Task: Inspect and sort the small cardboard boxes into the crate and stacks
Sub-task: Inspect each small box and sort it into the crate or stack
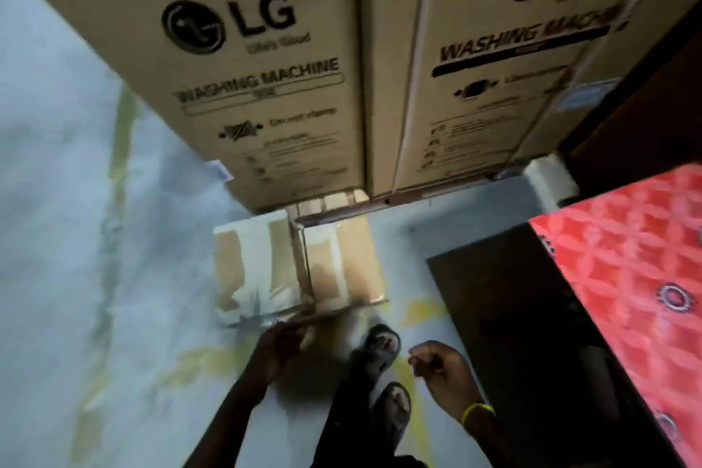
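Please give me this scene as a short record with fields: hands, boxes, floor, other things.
left hand: left hand touching near edge of small taped cardboard boxes
right hand: right hand loosely curled, holding nothing, yellow wristband
big boxes: two tall brown washing machine cartons behind
floor: pale floor, yellow marks
right side: red patterned cloth

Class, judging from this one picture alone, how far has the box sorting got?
Done: nothing visibly sorted; no crate or finished stack shows. In hand: the left hand touches the near edge of the taped boxes on the floor before the washing machine cartons; whether it grips is blurred. The right hand is loosely curled, apparently empty. Left: seemingly everything.
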`<state>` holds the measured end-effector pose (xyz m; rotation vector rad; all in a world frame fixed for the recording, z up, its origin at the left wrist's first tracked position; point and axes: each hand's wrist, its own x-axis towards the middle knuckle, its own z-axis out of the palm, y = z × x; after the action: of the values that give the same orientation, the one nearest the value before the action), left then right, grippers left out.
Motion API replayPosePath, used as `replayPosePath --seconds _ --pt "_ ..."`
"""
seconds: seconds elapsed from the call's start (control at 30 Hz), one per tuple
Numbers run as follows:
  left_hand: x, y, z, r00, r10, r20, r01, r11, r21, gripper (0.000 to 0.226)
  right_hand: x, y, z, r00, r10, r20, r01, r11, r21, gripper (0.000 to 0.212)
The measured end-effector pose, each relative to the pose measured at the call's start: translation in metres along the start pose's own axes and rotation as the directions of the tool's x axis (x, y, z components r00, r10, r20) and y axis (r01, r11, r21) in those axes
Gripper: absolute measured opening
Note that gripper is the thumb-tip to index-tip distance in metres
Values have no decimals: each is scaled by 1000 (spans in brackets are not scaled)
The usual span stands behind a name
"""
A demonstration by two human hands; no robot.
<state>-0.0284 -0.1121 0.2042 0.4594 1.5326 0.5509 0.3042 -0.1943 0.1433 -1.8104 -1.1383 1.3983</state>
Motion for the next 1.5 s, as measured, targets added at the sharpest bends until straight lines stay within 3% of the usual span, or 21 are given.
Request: replayPosePath --seconds 0.1,0.2,0.3,0.4,0.53,0.63,0.77,0.87,0.97,1.0,1.1,1.2,1.23,1.3,1.43,1.5 --pt "1 -3 -20 994 100 -37 -94 985 142 21 21 -12 24 1000 -9 -11 8 998 -61 49" --pt "23 -11 -41 976 185 -115 -150 954 259 36 39 -40 54 1000 -8 -25 6 998 -70 29" --pt "50 -10 -57 937 238 -254 -175 953 246 18 61 -51 88 1000 -1 -18 1 1000 -7 37" --pt "78 -16 -78 883 264 -389 -153 944 293 50 83 -50 121 1000 -9 25 9 1000 -3 35" --pt "127 -33 -113 795 263 -547 -131 954 269 62 120 -41 169 996 -10 93 15 999 -52 24" --pt "174 -52 -152 787 236 -570 -134 967 215 88 152 -33 206 991 -55 126 62 997 -48 25" --pt "221 -77 -182 821 158 -549 -142 987 70 97 198 -23 250 977 -10 215 37 992 -122 47" --pt "239 -86 -190 850 118 -513 -119 992 30 104 223 -9 279 968 63 241 -25 987 -159 56" --pt "261 -110 -211 889 110 -445 -137 990 -28 141 238 6 301 941 177 288 -127 974 -186 70" --pt "277 -126 -224 898 93 -430 -133 989 -63 143 243 13 307 934 200 296 -152 972 -177 82" --pt "271 -117 -217 915 83 -395 -164 971 -174 128 260 41 322 918 213 334 -203 977 -65 121" --pt "258 -96 -198 938 96 -333 -155 976 -156 68 262 48 323 904 187 385 -195 981 -20 131" --pt "260 -97 -198 943 93 -321 -147 978 -147 58 260 48 321 904 187 385 -193 981 -23 130" --pt "256 -92 -195 946 81 -313 -128 983 -134 51 249 31 313 911 171 377 -166 985 -45 120" --pt "239 -81 -195 949 119 -291 -138 989 -47 44 232 -3 291 927 120 355 -121 992 -19 60" --pt "219 -68 -187 951 158 -267 -161 987 12 36 219 -18 275 943 116 312 -133 991 34 58"
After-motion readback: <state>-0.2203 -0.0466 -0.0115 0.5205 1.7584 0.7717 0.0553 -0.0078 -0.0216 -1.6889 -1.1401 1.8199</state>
